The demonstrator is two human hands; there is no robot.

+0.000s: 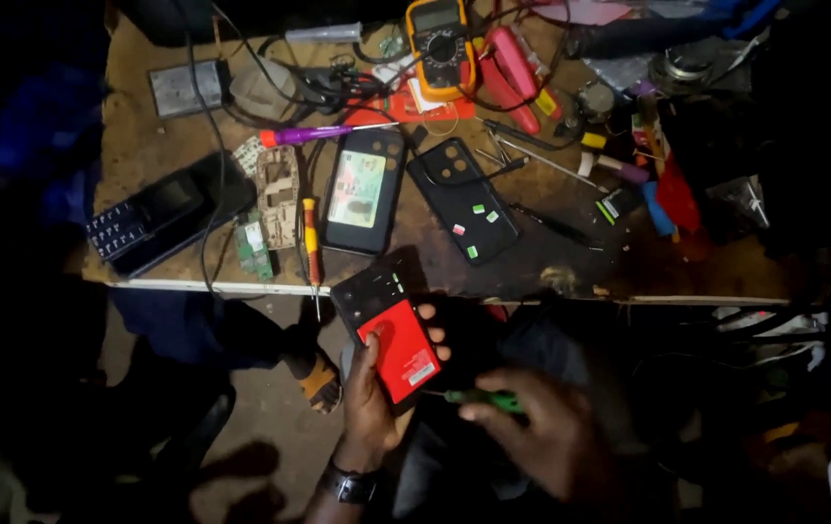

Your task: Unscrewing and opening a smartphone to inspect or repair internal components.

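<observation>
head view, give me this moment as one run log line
left hand: holds opened phone, red battery showing | right hand: grips green screwdriver, tip at phone | workbench: multimeter, phone parts

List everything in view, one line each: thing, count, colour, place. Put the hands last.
Opened phone with battery: 1, black with red battery, held below the bench edge.
Green-handled screwdriver: 1, green, beside the phone.
Multimeter: 1, yellow and grey, bench top centre.
Phone back cover: 1, black, bench centre.
Phone with card under its case: 1, black, left of the cover.
Keypad phone: 1, dark, bench left.
Circuit boards: about 2, green and tan, beside the keypad phone.
Small screwdriver: 1, red and yellow, bench front edge.
Workbench: 1, brown wood.
Wristwatch: 1, dark, left wrist.
Left hand: holds the phone.
Right hand: holds the green-handled screwdriver.
</observation>
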